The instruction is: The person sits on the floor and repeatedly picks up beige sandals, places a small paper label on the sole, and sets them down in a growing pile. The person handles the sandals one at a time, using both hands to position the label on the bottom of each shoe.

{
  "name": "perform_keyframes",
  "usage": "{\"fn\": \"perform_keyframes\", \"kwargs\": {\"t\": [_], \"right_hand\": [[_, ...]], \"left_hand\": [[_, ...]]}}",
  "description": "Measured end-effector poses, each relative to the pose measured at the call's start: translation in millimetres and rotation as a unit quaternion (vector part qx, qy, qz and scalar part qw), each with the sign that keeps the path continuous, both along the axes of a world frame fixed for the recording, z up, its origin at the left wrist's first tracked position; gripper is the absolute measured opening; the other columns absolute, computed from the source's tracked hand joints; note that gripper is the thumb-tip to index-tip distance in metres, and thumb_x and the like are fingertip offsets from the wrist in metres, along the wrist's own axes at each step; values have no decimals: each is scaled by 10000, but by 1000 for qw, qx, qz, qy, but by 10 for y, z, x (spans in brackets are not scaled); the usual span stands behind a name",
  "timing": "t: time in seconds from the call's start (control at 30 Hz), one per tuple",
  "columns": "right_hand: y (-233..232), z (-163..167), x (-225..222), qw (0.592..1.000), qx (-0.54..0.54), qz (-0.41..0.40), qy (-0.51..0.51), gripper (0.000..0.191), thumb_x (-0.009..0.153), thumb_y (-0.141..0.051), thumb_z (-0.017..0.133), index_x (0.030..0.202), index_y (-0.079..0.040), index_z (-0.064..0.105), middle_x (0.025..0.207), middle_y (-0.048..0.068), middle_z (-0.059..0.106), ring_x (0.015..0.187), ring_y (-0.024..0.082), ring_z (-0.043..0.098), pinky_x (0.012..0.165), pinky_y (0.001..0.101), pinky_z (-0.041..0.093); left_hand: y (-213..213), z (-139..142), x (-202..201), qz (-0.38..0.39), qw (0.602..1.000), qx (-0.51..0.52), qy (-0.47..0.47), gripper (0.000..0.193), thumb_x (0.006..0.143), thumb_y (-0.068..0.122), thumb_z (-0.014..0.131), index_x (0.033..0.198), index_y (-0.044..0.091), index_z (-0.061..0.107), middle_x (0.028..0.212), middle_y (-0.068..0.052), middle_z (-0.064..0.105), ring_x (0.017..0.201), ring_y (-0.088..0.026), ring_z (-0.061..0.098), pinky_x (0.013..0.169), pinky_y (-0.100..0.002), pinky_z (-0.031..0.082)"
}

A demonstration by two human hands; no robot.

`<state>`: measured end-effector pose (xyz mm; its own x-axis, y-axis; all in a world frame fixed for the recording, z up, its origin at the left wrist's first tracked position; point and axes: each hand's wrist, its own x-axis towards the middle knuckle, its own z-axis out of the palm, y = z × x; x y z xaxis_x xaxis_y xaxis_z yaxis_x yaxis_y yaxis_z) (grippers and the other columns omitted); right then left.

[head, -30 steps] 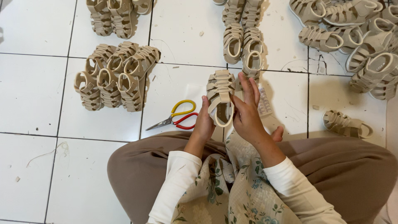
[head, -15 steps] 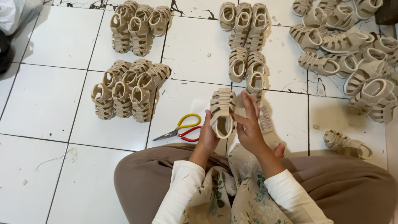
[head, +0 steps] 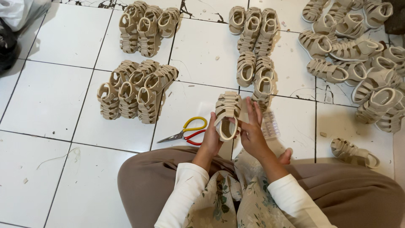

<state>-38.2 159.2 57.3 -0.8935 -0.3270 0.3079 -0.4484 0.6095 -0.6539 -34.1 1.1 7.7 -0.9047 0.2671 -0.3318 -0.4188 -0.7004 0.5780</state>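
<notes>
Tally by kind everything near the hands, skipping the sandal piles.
Sandals: 2, the held sandal and the lone sandal by the right knee
Scissors: 1
Clear tray: 1
Total: 4

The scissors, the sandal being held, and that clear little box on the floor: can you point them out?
scissors (head: 195, 125): head view, on the yellow handle loop.
beige sandal (head: 228, 110): head view, on the strapped upper, held by both hands.
clear plastic box (head: 271, 125): head view, on its lid.
</notes>
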Motion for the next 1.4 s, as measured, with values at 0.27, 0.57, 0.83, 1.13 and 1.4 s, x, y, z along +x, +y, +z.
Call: {"fn": "perform_keyframes", "kwargs": {"t": [0.27,0.57,0.83,1.13,1.4], "right_hand": [[44,-82,-30,996,-23,32,-79,649,737,157,627,1217,-258,762,1737,119,41,1594,430,11,1260,532,133],[73,-169,-58,995,-52,46,-78,576,744,103,688,1171,-274,774,1738,115,59,1599,388,83,1265,508,125],[86,-154,-55,993,-60,59,-82,595,767,123,633,1217,-245,761,1745,109,56,1597,395,127,1268,498,137],[128,-160,-50,995,-65,38,-60,507,839,143,629,1225,-152,772,1714,98,277,1582,341,267,1251,472,269],[23,-129,-4,741,-530,-12,-411,672,978,-240,584,1560,-132,265,1499,136,482,1357,279,500,1100,485,451]], "left_hand": [[49,-8,2,-20,1000,-7,-3,686,1081,582,196,1412,72,515,1226,-139,662,1056,-241,697,885,-387,605],[37,58,1,-11,1000,-13,-15,666,1077,557,202,1450,80,480,1297,-132,638,1138,-231,675,933,-388,592],[41,83,3,-10,999,-23,-24,684,1064,562,206,1486,82,449,1366,-124,608,1217,-219,641,990,-385,566],[24,12,9,34,998,-10,-51,661,1075,541,261,1468,48,460,1382,-135,596,1235,-231,607,1038,-394,497],[-64,354,93,119,840,-457,265,896,975,302,737,1636,6,210,1491,-196,440,1345,-340,445,1132,-434,403]]}}
